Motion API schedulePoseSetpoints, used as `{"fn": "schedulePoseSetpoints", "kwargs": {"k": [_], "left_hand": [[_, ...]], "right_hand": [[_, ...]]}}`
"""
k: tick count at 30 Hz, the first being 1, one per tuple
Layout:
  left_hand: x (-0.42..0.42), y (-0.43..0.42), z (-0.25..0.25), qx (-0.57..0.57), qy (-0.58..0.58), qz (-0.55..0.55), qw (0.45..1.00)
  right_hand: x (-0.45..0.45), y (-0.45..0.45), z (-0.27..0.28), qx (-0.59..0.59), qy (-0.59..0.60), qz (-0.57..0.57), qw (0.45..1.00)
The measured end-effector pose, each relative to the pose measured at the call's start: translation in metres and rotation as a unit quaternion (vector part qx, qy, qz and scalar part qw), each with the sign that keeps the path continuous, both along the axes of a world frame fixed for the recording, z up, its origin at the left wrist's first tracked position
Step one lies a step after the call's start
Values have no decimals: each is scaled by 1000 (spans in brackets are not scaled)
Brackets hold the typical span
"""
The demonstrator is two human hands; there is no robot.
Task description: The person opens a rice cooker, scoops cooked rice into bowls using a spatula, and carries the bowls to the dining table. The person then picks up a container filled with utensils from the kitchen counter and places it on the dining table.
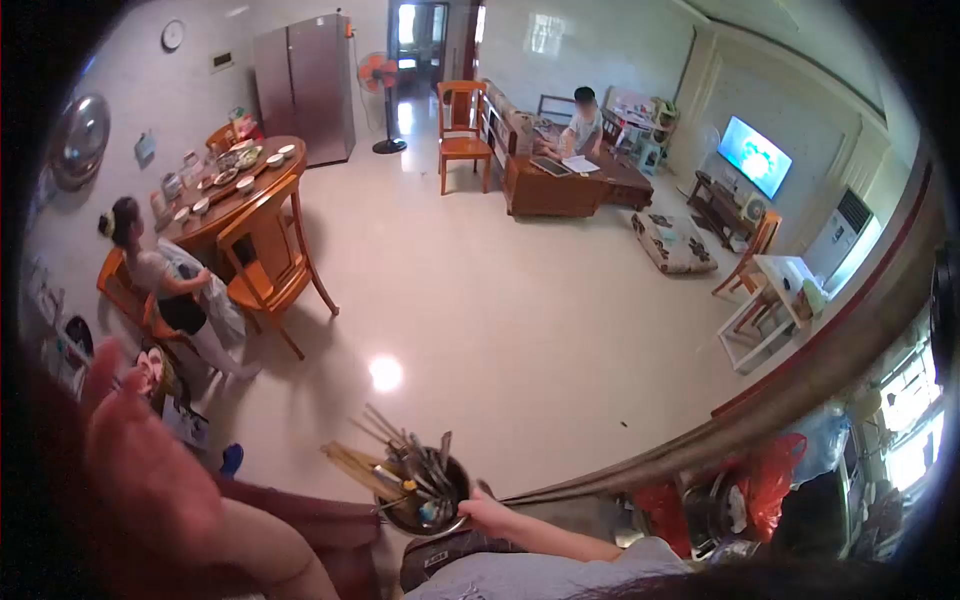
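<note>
A round metal container [458, 480] full of chopsticks and metal utensils [425, 465] is close to my body at the bottom centre. My right hand [487, 513] grips its rim from the right side. The chopsticks lean out toward the upper left. My left hand [150, 465] is raised at the lower left, close to the camera and blurred, with its fingers hard to make out.
A person [160, 265] sits by a round dining table [210, 225] with bowls and dishes at the left. Another person [585, 125] is near a wooden sofa [545, 190]. Red bags [780, 485] hang at the lower right.
</note>
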State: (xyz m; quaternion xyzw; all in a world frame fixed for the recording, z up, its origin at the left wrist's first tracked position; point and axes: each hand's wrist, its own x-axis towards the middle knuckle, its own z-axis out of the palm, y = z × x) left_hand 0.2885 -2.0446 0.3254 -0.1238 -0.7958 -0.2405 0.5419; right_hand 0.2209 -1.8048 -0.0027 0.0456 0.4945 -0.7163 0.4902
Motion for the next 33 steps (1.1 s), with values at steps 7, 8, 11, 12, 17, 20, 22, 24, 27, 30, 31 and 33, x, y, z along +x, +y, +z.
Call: {"fn": "schedulePoseSetpoints", "kwargs": {"k": [7,8,11,12,17,20,22,24,27,30,31,33], "left_hand": [[-182,-104,-102,124,-219,8,968],[-189,-102,-123,150,-243,12,958],[-247,-160,-226,232,-355,74,903],[-260,-175,-254,263,-420,53,867],[-335,-203,-308,352,-555,-28,754],[-410,-238,-284,390,-592,-76,701],[-455,-270,-280,404,-612,-103,672],[-499,-313,-287,402,-614,-79,675],[-572,-375,-283,400,-617,-60,675],[-639,-430,-288,397,-592,-98,695],[-659,-446,-282,390,-592,-69,702],[-699,-480,-274,438,-568,-75,693]], "right_hand": [[-138,-88,-10,-5,-7,-104,995],[-152,-85,-10,-8,5,-100,995],[-234,-140,-14,-27,45,-162,985],[-260,-156,-18,-27,39,-160,986],[-371,-240,3,8,58,-100,993],[-431,-302,1,-29,62,-88,994],[-466,-340,1,-40,64,-97,992],[-507,-378,-6,-58,61,-81,993],[-568,-438,7,-75,77,-76,991],[-624,-493,18,-58,100,-108,987],[-643,-511,17,-48,154,-121,980],[-683,-543,35,-25,143,-101,984]]}}
